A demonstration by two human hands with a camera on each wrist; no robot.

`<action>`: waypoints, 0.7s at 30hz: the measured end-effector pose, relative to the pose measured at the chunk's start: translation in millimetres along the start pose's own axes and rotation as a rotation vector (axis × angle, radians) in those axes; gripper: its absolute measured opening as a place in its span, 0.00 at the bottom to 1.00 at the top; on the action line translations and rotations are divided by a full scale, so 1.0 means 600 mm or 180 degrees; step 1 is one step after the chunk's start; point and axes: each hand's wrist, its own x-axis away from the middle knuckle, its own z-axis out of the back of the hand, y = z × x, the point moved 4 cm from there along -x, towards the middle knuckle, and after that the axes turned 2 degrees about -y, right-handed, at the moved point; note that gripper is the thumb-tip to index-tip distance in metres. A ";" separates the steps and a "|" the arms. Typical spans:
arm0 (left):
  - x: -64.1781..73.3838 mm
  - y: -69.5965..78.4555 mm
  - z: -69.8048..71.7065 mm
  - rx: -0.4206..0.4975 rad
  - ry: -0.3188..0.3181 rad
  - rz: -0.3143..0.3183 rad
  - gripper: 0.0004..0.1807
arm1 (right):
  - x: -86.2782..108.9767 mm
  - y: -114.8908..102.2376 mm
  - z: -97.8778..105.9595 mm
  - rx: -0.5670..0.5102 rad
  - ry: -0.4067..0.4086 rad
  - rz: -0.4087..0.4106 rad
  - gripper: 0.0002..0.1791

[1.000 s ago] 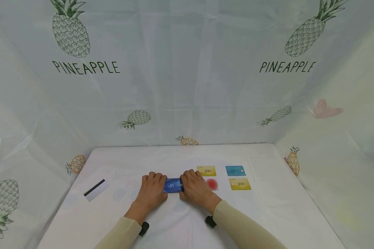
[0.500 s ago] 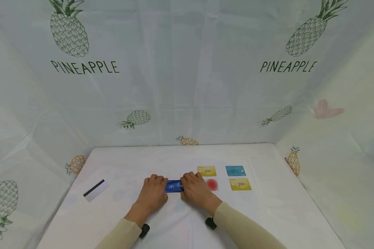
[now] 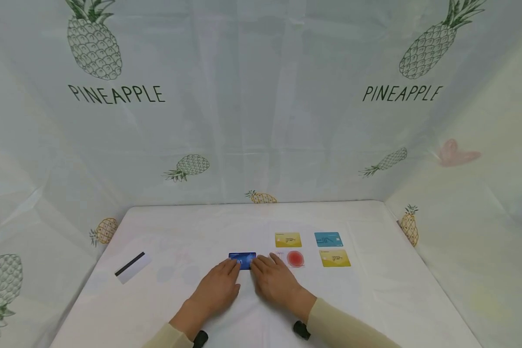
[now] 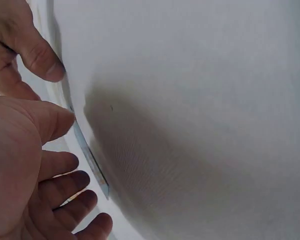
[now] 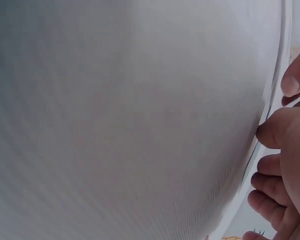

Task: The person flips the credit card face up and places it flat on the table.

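A blue card [image 3: 245, 256] with pale lettering lies on the white tabletop, in the middle of the head view. My left hand [image 3: 219, 286] rests at its lower left corner, fingertips overlapping the card. At the right end, the fingertips of my right hand [image 3: 277, 285] cover the corner. Fingers of both hands are loosely extended. In the left wrist view my left hand [image 4: 20, 165] has its thumb and fingers spread apart beside a thin card edge [image 4: 92, 159]. The right wrist view has my right hand [image 5: 297, 160] with relaxed fingers low at the table.
Right of the hands lie a white card with a red disc [image 3: 295, 259], two yellow cards [image 3: 288, 239] and a teal card [image 3: 328, 239]. A white card with a black stripe [image 3: 133, 267] lies at the left. A pineapple-print curtain [image 3: 261, 96] surrounds the table [image 3: 191, 217].
Both hands gripped the blue card's ends earlier; now their fingers have loosened and drawn back toward the body. More of the blue card and the red-disc card shows.
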 end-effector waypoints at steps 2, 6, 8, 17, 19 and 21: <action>0.001 0.003 -0.003 0.0043 -0.0081 0.0011 0.32 | 0.003 -0.003 0.002 0.0037 -0.0037 0.0016 0.27; 0.000 0.005 -0.008 0.0104 -0.0168 0.0062 0.35 | 0.006 -0.004 0.003 0.0011 -0.0156 -0.0014 0.28; -0.002 0.004 -0.011 0.0137 -0.0193 0.0088 0.36 | 0.005 -0.004 0.003 -0.0022 -0.0251 -0.0035 0.29; -0.024 -0.008 -0.013 0.0240 -0.0302 0.0156 0.42 | -0.011 0.009 -0.004 -0.0142 -0.0566 -0.0122 0.34; -0.030 -0.012 -0.012 0.0256 -0.0334 0.0176 0.43 | -0.016 0.012 -0.006 -0.0179 -0.0613 -0.0155 0.35; -0.036 -0.016 -0.012 0.0261 -0.0357 0.0186 0.44 | -0.022 0.017 -0.008 -0.0226 -0.0649 -0.0189 0.36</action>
